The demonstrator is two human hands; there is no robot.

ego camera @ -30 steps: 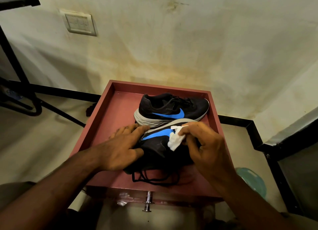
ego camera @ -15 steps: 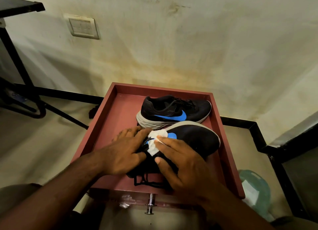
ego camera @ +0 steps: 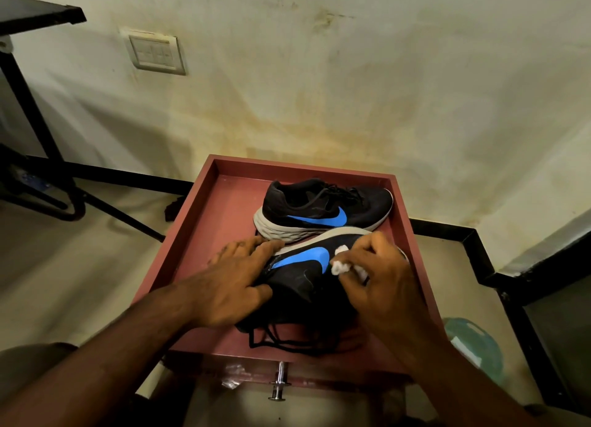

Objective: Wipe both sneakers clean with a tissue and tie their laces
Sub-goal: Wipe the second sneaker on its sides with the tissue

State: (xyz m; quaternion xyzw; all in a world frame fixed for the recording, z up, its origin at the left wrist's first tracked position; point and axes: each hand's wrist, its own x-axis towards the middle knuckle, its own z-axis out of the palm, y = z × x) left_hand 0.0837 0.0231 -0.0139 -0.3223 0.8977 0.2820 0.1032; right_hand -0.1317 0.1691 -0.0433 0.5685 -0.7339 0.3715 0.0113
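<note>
A crumpled white tissue [ego camera: 340,264] is being pinched in the curled fingers of the right hand [ego camera: 380,279] and is being pressed against the side of the near sneaker [ego camera: 307,276], just right of its blue swoosh. The left hand [ego camera: 236,282] is being laid flat and open over the heel end of that same sneaker, so that it is being pinned down rather than gripped. The near sneaker is being kept tipped on its side, its pale sole turned toward the far one.

Black laces [ego camera: 287,340] are being left loose, trailing from under the near sneaker over the front of the red tray [ego camera: 204,209]. The far sneaker [ego camera: 323,207] is being left upright at the back of the tray, touching or nearly touching the near one's sole; whether its laces are knotted cannot be told.

By the look of things, the task is judged to be at an early stage: one sneaker is being wiped, its laces are not yet tied, and the far sneaker is probably still to be handled.

Counted: two sneakers, one tissue, one tray, two hands. Beyond the tray, a wall switch plate [ego camera: 156,52] and a metal knob [ego camera: 279,382] below the front edge are being shown.
</note>
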